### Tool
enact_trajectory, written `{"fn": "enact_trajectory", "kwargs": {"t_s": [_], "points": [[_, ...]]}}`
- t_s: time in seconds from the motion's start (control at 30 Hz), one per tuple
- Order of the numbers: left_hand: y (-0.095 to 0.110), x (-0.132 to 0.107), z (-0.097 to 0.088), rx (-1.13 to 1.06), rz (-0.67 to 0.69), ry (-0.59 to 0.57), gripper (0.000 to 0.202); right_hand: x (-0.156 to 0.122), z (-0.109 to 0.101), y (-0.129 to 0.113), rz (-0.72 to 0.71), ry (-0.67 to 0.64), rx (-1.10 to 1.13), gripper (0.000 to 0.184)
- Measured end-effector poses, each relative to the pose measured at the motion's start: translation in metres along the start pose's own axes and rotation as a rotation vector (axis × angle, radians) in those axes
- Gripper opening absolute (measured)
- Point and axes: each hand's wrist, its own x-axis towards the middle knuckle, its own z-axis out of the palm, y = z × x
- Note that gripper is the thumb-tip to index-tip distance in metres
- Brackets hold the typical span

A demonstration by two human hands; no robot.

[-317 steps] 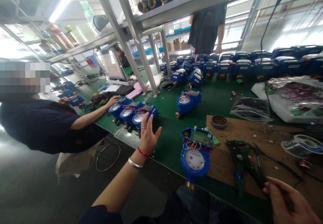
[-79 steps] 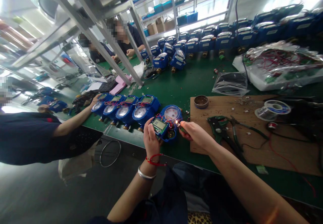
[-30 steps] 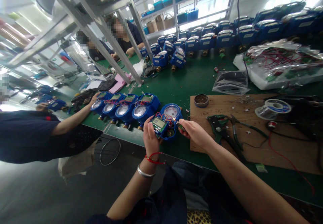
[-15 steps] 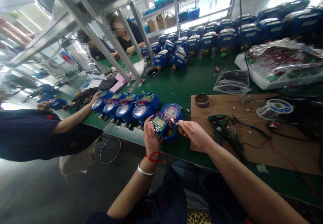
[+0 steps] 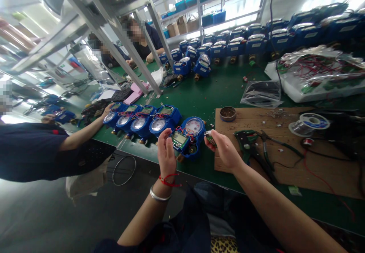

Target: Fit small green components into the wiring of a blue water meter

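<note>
In front of me on the green bench lies an opened blue water meter [image 5: 194,125], with a round dial, thin red wires and a small display board [image 5: 180,140] showing. Just left of the board, my left hand [image 5: 167,154] is upright with its fingers stretched out, holding nothing. My right hand [image 5: 224,148] is closed around a lighter [image 5: 210,134] with a metal top and a dark green printed body, partly hidden by the fingers. This hand is at the right side of the meter, apart from it.
Several more opened blue meters [image 5: 159,123] stand in a row at the left, where a co-worker's hand [image 5: 107,110] touches one. On the right, a cardboard sheet [image 5: 242,121] carries wire strippers [image 5: 246,142], cutting pliers [image 5: 265,142], a solder spool [image 5: 309,123] and a round tin [image 5: 228,113].
A small flame glowed at the meter's wires before; now it is gone. My right hand has drawn back rightward with the lighter. My left hand has let go of the meter and opened.
</note>
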Motion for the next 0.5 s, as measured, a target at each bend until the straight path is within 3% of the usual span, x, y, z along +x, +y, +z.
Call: {"fn": "enact_trajectory", "kwargs": {"t_s": [0.17,0.33,0.5], "points": [[0.021,0.001,-0.013,0.149,0.241,-0.101,0.025,-0.002,0.001,-0.002,-0.05,0.088,-0.097,0.039],[0.039,0.0,-0.01,0.305,0.332,-0.187,0.018,-0.003,0.005,-0.002,-0.061,0.096,-0.221,0.024],[0.042,0.004,-0.004,0.323,0.378,-0.25,0.014,-0.001,0.007,0.002,-0.094,0.042,-0.305,0.02]]}}
